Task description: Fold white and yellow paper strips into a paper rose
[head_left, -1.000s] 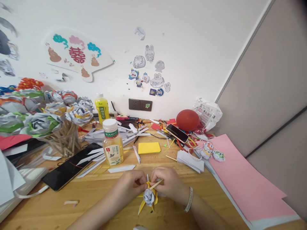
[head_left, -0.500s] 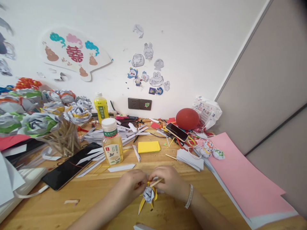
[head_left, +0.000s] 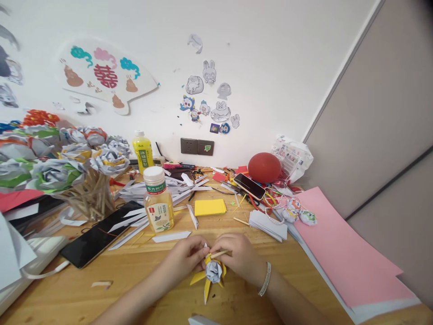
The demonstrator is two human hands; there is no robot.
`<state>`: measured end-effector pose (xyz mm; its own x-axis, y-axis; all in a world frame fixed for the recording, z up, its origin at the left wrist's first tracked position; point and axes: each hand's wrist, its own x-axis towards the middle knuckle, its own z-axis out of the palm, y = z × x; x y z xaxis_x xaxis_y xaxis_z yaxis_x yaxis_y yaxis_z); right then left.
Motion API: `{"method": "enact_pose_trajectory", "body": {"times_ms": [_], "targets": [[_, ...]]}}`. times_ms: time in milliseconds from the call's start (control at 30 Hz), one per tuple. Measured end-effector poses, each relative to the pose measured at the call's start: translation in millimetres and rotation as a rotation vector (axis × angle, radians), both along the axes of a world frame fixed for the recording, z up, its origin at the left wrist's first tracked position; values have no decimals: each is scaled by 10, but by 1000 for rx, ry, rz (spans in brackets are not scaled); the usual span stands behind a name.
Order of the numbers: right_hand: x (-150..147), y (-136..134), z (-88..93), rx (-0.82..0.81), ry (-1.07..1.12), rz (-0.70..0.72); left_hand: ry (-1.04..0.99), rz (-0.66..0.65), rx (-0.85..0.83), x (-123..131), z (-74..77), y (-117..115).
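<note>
Paper flowers (head_left: 59,175): well to the left of the fingers, massed above a bundle of pale sticks (head_left: 98,194).
Black phone (head_left: 89,248): left of the fingers, flat on the table (head_left: 162,291).
Bottle (head_left: 158,210): beyond the left fingers and to their left, upright, capped.
Left hand (head_left: 190,253): thumb and forefinger pinched together, seemingly on an inner end of the strips; a white paper tip shows by them. Which layer they grip is too small to tell.
Yellow strips (head_left: 207,289): fanned out below the fingertips, around the bud. Likely light and springy, easy to crease or tear; best taken flat between finger pads, near the inner end.
Bud (head_left: 214,271): white, crumpled paper, just below both sets of fingertips, above the table; whether it touches the wood, I cannot tell. Probably almost weightless and soft, easily crushed, so better left unsqueezed and steadied from its base.
Stick (head_left: 219,254): aslant from the bud up into the right fingers. Looks like wood, so likely stiff, with a dry, sure grip; the sensible place to bear the whole piece.
Right hand (head_left: 239,253): fingers curled in with little gap, apparently around the stick, tips close to the left ones.
White slips (head_left: 268,226): beyond the right fingers, to their right.
Pink sheet (head_left: 345,243): well to the right of the fingers.
</note>
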<state>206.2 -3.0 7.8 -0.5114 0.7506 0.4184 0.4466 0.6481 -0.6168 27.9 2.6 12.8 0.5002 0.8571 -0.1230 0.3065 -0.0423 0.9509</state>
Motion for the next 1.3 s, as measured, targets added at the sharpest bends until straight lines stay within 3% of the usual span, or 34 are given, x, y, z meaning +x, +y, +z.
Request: {"method": "enact_pose_trajectory", "body": {"times_ms": [200, 433, 767, 967, 1200, 1300], "targets": [[6, -9, 32, 28, 25, 58, 13, 44, -4, 15, -44, -8], [43, 4, 110, 36, 10, 183, 62, 86, 120, 23, -38, -29], [18, -42, 167, -96, 4, 52, 118, 119, 173, 24, -79, -15], [-13, -51, 167, -88, -1, 105, 137, 147, 199, 15, -52, -13], [10, -103, 151, 42, -60, 212, 183, 210, 235, 7, -38, -13], [9, -105, 151, 7, -30, 161, 190, 195, 249, 27, -12, -38]]}}
